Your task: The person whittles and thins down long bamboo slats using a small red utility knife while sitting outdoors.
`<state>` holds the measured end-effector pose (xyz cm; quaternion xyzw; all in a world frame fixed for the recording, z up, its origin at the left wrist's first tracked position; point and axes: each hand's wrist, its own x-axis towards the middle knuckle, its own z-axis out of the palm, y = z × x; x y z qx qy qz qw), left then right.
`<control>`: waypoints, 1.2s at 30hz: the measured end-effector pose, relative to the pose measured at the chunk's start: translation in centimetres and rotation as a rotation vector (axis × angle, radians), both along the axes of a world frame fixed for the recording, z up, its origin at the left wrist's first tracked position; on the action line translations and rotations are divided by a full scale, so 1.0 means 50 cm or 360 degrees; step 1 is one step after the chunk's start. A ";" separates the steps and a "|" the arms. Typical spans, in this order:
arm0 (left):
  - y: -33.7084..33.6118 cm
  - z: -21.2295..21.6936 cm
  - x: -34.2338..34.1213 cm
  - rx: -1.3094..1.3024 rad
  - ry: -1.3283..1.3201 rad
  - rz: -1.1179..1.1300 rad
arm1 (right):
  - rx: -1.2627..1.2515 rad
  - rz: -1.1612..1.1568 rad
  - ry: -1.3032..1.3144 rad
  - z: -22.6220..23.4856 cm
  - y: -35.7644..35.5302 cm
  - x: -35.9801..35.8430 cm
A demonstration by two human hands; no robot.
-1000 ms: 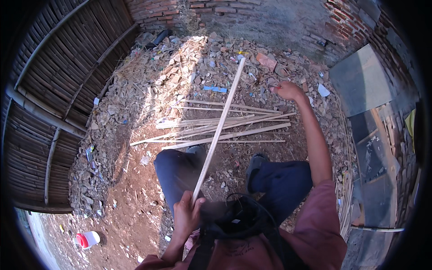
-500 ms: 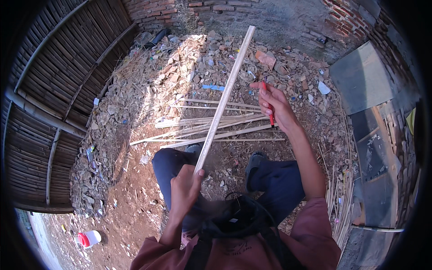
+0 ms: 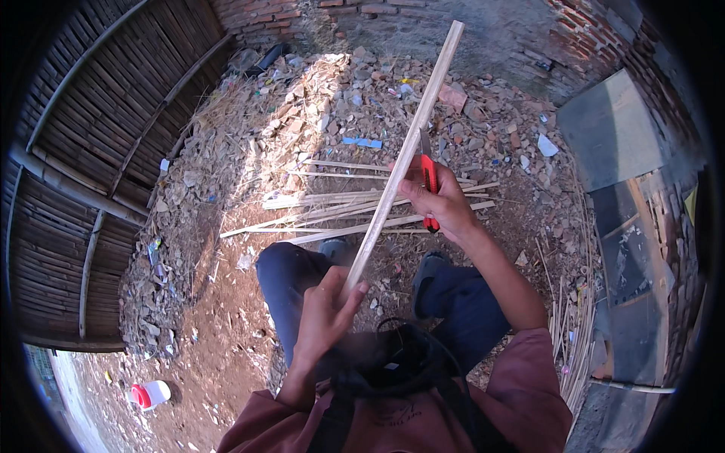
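Note:
A long pale strip of split bamboo or wood [image 3: 411, 140] slants up and away from me. My left hand [image 3: 321, 317] is closed round its near end. My right hand [image 3: 447, 202] grips a red utility knife [image 3: 430, 177], its blade out and pointing away beside the strip's right edge. Whether the blade touches the strip, I cannot tell. The right thumb rests close against the strip at about its middle. Beyond my feet, several similar strips [image 3: 302, 201] lie in a loose pile on the ground.
Rubble [image 3: 362, 106] covers the ground up to a brick wall [image 3: 393, 30]. A bamboo-slat panel [image 3: 75, 174] stands at left. A white container with a red lid [image 3: 156, 394] sits lower left. Thin sticks [image 3: 560, 325] and leaning boards [image 3: 612, 128] line the right.
My right hand has come left and down to the strip, and the knife's blade now shows beside it. The strip has swung to the right, with my left hand moving slightly right.

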<state>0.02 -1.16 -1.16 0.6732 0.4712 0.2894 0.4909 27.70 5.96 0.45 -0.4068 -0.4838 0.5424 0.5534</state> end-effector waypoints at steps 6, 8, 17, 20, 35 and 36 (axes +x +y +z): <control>0.008 -0.001 -0.002 -0.0047 -0.0130 -0.0079 | 0.0008 -0.0169 0.0087 0.015 -0.005 0.012; 0.010 -0.001 -0.004 -0.0085 -0.0235 -0.0099 | 0.0034 -0.0212 0.0083 0.017 -0.005 0.019; 0.020 -0.016 -0.014 -0.0279 -0.0267 -0.0198 | 0.0108 -0.0393 0.0159 0.028 -0.006 0.062; 0.017 -0.025 -0.019 -0.0304 -0.0234 -0.0299 | 0.0087 -0.0520 -0.0028 0.036 -0.001 0.068; 0.014 0.030 0.001 -0.0199 -0.0375 0.0125 | 0.1128 -0.0082 -0.1267 -0.014 -0.062 -0.079; 0.019 0.033 0.005 -0.0224 -0.0477 0.0132 | 0.1178 -0.0028 -0.1302 -0.017 -0.061 -0.086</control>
